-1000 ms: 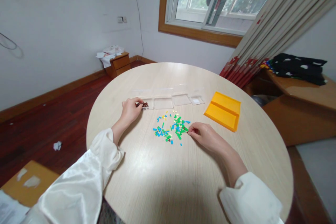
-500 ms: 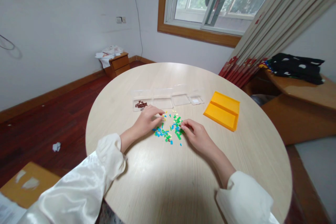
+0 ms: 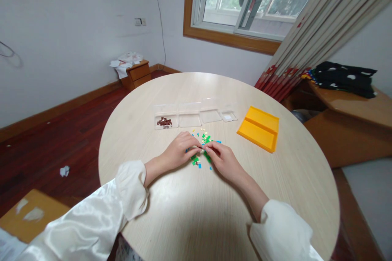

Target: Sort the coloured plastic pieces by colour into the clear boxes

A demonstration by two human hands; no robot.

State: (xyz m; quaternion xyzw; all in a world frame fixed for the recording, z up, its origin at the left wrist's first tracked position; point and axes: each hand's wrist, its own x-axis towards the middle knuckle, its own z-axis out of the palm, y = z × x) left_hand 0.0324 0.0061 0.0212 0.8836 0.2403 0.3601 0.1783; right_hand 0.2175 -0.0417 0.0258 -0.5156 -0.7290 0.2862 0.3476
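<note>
A small heap of tiny green, blue, yellow and white bricks (image 3: 205, 140) lies near the middle of a round pale wooden table (image 3: 214, 212). My left hand (image 3: 179, 151) rests on the left side of the heap, fingers curled in a pinch over the pieces. My right hand (image 3: 222, 159) meets it from the right, its fingertips also pinched among the bricks. What either pinch holds is too small to make out. Behind the heap stands a row of clear plastic trays (image 3: 196, 115); the leftmost tray holds several dark brown pieces (image 3: 164, 122).
An orange two-compartment tray (image 3: 259, 128) lies to the right of the clear trays. A wooden desk with black cloth (image 3: 346, 76) stands at the right by a curtain. A small bedside cabinet (image 3: 136, 72) sits against the far wall. Cardboard (image 3: 29, 214) lies on the floor at left.
My left hand left the tray with the brown pieces and came right and nearer onto the heap. My right hand slid left into the heap until the two hands' fingertips met.
</note>
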